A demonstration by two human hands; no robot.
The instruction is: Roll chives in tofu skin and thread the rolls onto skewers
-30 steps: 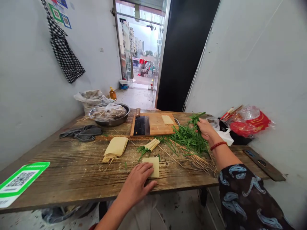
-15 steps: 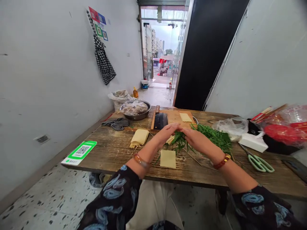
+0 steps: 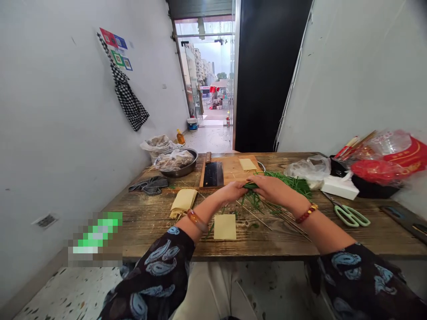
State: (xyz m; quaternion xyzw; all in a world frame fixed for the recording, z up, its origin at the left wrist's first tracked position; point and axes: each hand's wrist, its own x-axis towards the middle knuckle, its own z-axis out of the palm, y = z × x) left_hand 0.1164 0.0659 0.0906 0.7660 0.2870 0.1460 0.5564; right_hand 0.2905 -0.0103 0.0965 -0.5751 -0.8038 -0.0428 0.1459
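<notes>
My left hand [image 3: 235,190] and my right hand [image 3: 271,189] meet above the wooden table. Their fingers close from both sides on a small bunch of green leafy herbs [image 3: 251,186]; some leaves hang below, and the fingertips partly hide the rest. Just in front of the hands lies one square, pale yellow sheet [image 3: 225,227], which looks like tofu skin. A stack of such sheets [image 3: 184,201] sits beyond my left wrist. Thin wooden skewers [image 3: 256,215] lie under and beside my right hand. Behind that hand spreads a heap of green herbs [image 3: 295,183].
A cutting board [image 3: 233,173] bears a cleaver [image 3: 213,173] and another sheet [image 3: 247,164]. To the left stand a steel bowl [image 3: 183,171] with a bagged load and a grey cloth [image 3: 149,185]. Scissors [image 3: 352,216], a white box [image 3: 340,186] and plastic bags [image 3: 308,168] lie right.
The view has swung a little to the right. My hands have drawn closer round the herbs, fingers lower. Pale rolled pieces that showed beside my left hand are now out of sight.
</notes>
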